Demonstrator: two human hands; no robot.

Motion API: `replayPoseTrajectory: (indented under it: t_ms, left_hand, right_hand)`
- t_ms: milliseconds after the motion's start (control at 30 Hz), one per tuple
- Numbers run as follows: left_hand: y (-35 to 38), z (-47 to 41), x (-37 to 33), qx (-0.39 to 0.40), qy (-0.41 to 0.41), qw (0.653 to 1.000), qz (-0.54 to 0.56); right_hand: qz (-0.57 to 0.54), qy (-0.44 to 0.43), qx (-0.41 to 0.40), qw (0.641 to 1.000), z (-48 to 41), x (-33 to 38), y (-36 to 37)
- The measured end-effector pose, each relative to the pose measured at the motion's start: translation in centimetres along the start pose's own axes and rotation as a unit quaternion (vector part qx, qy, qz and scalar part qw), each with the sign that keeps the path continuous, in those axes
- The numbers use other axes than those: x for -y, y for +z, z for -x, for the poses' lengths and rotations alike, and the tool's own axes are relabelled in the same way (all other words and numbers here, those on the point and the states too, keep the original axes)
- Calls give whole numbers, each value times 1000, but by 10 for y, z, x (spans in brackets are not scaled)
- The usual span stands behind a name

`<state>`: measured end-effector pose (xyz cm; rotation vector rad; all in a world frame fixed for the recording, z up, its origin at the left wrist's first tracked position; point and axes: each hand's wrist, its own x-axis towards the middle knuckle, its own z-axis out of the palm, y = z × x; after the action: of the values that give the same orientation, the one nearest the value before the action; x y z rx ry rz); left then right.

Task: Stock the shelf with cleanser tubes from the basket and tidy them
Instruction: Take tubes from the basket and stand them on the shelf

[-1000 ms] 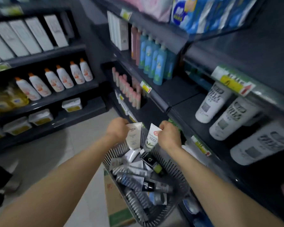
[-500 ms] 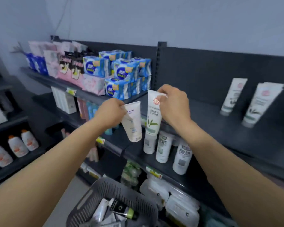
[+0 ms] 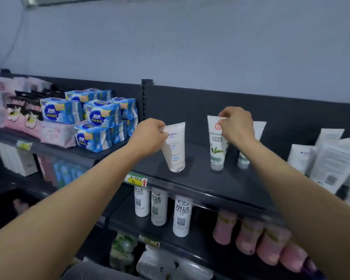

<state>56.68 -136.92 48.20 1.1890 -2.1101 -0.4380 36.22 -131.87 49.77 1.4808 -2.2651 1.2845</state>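
Grip: left hand (image 3: 150,136) pinched the white tube (image 3: 175,150) at its crimp; right hand (image 3: 237,126) pinched the leaf tube (image 3: 216,146).
Place: both right of the shelf upright (image 3: 147,98).
Care: caps probably wanted seating flat before release.

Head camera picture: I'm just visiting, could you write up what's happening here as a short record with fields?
Left hand: pinches the top edge of the plain white tube, tilted, cap down
Right hand: pinches the top of the green-leaf tube, near upright, cap down
Place: dark upper shelf
Behind: another tube, partly hidden
Left neighbours: blue packs
Below: white bottles
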Motion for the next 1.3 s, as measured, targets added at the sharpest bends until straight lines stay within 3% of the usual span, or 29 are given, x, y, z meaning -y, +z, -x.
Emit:
replayPoseTrajectory:
  t_ms: [500, 800, 1033, 1300]
  left_hand:
    - [70, -41, -51, 65, 16, 997, 34]
    - [126, -49, -121, 125, 61, 988, 62]
    - [188, -50, -183, 165, 103, 979, 70]
    - [217, -50, -196, 188, 80, 978, 51]
  right_hand:
    - [5, 8, 60, 998, -59, -80, 14]
    - [57, -42, -4, 997, -66, -92, -78]
    - [159, -37, 21, 986, -50, -122, -151]
    - [162, -54, 54, 984, -31, -142, -176]
